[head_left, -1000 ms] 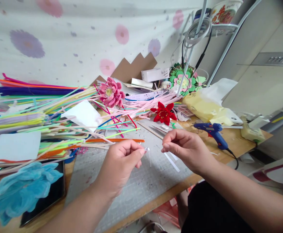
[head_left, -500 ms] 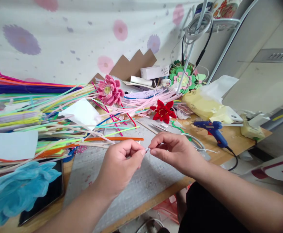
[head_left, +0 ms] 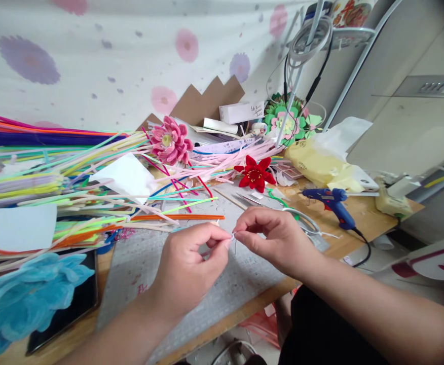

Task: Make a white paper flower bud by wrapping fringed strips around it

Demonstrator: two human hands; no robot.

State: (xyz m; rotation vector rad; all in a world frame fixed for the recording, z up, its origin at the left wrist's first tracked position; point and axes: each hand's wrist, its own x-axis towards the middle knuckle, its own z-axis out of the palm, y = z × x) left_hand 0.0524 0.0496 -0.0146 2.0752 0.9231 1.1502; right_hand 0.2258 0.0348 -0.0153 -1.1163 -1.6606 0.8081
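My left hand (head_left: 195, 266) and my right hand (head_left: 269, 238) meet fingertip to fingertip above the grey cutting mat (head_left: 146, 284). Between them, both pinch a small white piece (head_left: 233, 236) with a thin strand hanging down; it is too small to make out its kind. The left thumb and forefinger curve round, with the other fingers folded behind. On the right, thumb and forefinger are closed at the tips. Beyond the hands lie an orange pipe cleaner (head_left: 184, 217), scissors (head_left: 249, 199) and a red fuzzy flower (head_left: 255, 173).
Bundles of coloured pipe cleaners (head_left: 24, 185) cover the left side. A blue fuzzy flower (head_left: 32, 299) overlaps a dark tablet-like slab (head_left: 87, 284) at near left. A pink flower (head_left: 171, 141) stands at the back. To the right is a blue glue gun (head_left: 332, 203) with its cord over the table edge.
My left forefinger and thumb have shifted slightly and opened into a rounder pinch, showing less of the white piece. My right hand stays nearly still. The whole view has drifted slightly.
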